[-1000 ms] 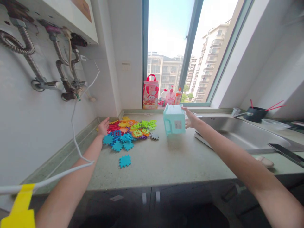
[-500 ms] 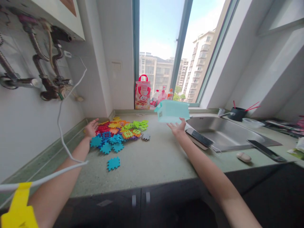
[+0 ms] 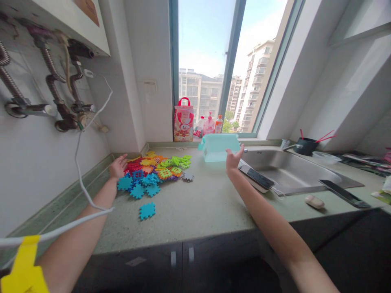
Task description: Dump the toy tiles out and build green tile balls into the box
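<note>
A pale teal plastic box (image 3: 218, 147) sits upright on the green speckled counter (image 3: 201, 203) near the window. My right hand (image 3: 233, 159) grips its right side, fingers over the rim. My left hand (image 3: 117, 166) lies at the left edge of a pile of colourful interlocking toy tiles (image 3: 155, 169), fingers stretched out and touching them. One blue tile (image 3: 147, 211) lies apart, nearer to me.
A steel sink (image 3: 290, 173) lies to the right, with a phone (image 3: 256, 178) on its left rim. A red bag (image 3: 183, 120) and bottles (image 3: 210, 125) stand on the sill. Pipes (image 3: 45, 101) and a white cable (image 3: 82, 183) hang on the left wall.
My right hand turned the teal box from on end, through a lifted tilt, to upright on the counter. My left hand stayed at the tile pile.
</note>
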The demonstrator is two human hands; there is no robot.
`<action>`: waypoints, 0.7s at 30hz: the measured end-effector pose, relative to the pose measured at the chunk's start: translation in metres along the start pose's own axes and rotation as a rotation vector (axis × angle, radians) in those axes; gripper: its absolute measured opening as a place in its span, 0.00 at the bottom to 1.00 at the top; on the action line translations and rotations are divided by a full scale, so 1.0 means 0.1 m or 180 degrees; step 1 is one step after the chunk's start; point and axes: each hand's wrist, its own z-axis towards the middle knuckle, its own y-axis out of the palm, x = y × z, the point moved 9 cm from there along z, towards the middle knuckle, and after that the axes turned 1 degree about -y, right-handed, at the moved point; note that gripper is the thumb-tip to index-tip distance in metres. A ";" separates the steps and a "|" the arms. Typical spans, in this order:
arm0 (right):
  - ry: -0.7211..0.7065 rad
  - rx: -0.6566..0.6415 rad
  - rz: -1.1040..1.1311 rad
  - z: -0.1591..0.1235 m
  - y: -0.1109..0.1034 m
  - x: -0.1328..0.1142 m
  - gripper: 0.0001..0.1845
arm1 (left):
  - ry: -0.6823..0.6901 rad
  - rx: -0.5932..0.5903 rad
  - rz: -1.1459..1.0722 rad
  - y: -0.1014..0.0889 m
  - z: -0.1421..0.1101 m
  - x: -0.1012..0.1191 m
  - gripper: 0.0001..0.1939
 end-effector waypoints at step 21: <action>-0.3398 -0.0115 -0.2166 0.20 0.48 -0.66 0.26 | 0.0988 0.0037 0.1473 -0.05 -0.06 0.40 0.13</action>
